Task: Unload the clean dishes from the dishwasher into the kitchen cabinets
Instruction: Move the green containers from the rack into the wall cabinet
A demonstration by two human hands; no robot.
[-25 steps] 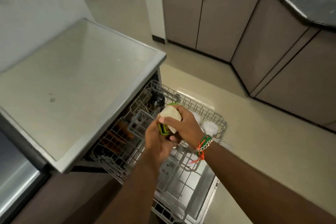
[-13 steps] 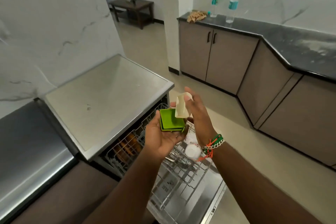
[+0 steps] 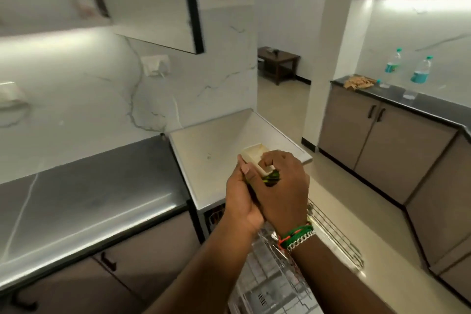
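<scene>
- Above the dishwasher's steel top (image 3: 216, 145), in the single head view, two small square dishes are held stacked between both hands: a cream dish (image 3: 254, 157) on top and a green dish (image 3: 270, 178) beneath it, of which only a dark-green sliver is seen.
- The left hand (image 3: 242, 196) is cupped under and beside the stack, its grip closed on the green dish, with the thumb laid along the cream dish's edge.
- The right hand (image 3: 283, 186) is folded over the near end of the cream dish, its grip narrow and closed on that dish; bracelets (image 3: 295, 236) are worn at the wrist.
- The pulled-out dishwasher rack (image 3: 331, 234) is seen below the forearms; its contents cannot be made out through the blur.
- An open upper cabinet door (image 3: 188, 5) is seen up and to the left, above the steel counter (image 3: 84, 186); it is judged the likely place for the dishes.
- How well the cream dish is seated in the green one cannot be told, since the joint is covered by the hands.
- A slip is judged possible if one hand is released before the stack is nested squarely, as the dishes may be wet and smooth.
- The cabinet door's lower corner is judged a knock hazard when the stack is raised towards the shelf.
- The open rack at shin level is judged a trip hazard during a step to the left.
</scene>
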